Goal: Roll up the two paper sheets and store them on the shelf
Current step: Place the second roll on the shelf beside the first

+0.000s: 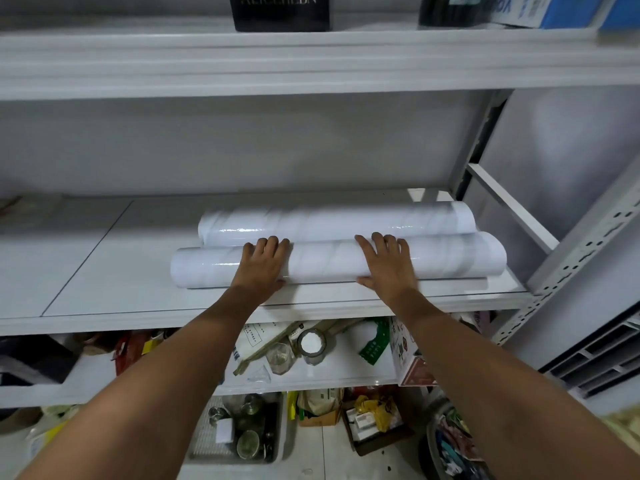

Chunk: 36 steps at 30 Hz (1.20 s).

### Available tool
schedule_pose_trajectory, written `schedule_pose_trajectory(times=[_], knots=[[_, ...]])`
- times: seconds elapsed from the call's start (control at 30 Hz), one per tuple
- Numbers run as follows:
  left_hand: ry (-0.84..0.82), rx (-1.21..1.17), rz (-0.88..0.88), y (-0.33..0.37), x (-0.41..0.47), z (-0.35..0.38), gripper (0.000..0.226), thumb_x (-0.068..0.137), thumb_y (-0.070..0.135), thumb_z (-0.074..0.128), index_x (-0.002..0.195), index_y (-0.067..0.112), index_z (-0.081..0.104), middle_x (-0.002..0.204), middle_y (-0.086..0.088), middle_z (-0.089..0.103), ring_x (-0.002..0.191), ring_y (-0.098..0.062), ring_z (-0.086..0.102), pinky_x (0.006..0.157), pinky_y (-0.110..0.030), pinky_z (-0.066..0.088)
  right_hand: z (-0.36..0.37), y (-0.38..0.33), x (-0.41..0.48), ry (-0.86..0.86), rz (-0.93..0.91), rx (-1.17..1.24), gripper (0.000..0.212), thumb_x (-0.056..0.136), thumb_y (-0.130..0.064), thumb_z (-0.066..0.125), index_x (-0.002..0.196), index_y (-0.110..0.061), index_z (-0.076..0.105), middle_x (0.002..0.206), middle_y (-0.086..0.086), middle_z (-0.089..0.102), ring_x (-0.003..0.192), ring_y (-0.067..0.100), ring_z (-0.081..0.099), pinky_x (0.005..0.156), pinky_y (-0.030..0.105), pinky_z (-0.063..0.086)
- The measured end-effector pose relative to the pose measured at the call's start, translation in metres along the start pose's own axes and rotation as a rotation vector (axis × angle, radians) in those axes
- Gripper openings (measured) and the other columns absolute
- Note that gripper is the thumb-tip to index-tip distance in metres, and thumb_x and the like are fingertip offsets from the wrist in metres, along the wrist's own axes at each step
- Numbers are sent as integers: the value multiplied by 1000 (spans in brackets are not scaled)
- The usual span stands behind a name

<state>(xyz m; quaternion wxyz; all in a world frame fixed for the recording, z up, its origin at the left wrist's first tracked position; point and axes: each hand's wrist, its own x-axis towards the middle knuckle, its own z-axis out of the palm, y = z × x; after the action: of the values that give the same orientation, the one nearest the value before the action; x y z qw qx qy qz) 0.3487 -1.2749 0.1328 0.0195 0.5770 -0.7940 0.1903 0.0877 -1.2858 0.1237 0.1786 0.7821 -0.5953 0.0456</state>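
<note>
— While both arms reach forward, where do the rolls lie?

— Both lie lengthwise on the middle shelf (104,271), white and glossy. The front paper roll (329,263) sits near the shelf's front edge; the rear paper roll (332,221) lies just behind it, touching it along its length and shifted slightly toward the wall.

— And the hands?

— The left hand (263,263) lies palm down over the front roll, left of its middle, fingers draped across the top with the tips at the seam between the two rolls. The right hand (386,266) does the same further right, fingers slightly apart, thumb stretched out low along the roll's front side. Neither closes round the roll; both are flat and spread on it.

— Anything under the rolls?

— A thin flat edge shows beneath the front roll, along the shelf board; I cannot tell what it is.

— What else is around?

— Above, the upper shelf (311,60) carries a black box (282,12) with pale lettering and a blue and white box (540,10) to the right. Below, the lower shelf (363,372) holds a glass jar (312,346) with a white top, a clear glass and printed packets. On the floor stands a metal tray (239,431) of jars.
</note>
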Motion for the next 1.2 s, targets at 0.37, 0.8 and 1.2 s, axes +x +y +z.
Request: schedule_pose_trajectory(times=[0.37, 0.8, 1.2], knots=[[35, 31, -60, 8, 24, 21, 79, 47, 33, 84, 113, 9, 48, 109, -13, 53, 97, -31, 52, 88, -46, 41, 25, 4, 15, 64, 66, 9, 91, 58, -52, 81, 132, -12, 47, 125, 20, 51, 104, 37, 51, 93, 50, 41], [27, 35, -53, -3, 50, 36, 83, 49, 36, 84, 117, 10, 45, 108, -13, 54, 95, -30, 53, 81, -43, 44, 46, 11, 41, 51, 43, 146, 104, 58, -66, 72, 139, -12, 37, 139, 22, 43, 127, 40, 41, 107, 55, 24], [52, -15, -59, -7, 67, 48, 85, 49, 39, 84, 118, 9, 45, 111, -15, 53, 98, -33, 52, 85, -44, 43, 53, 20, 62, 37, 5, 219, 84, 79, -65, 52, 142, -14, 32, 145, 19, 35, 133, 38, 33, 110, 54, 18]])
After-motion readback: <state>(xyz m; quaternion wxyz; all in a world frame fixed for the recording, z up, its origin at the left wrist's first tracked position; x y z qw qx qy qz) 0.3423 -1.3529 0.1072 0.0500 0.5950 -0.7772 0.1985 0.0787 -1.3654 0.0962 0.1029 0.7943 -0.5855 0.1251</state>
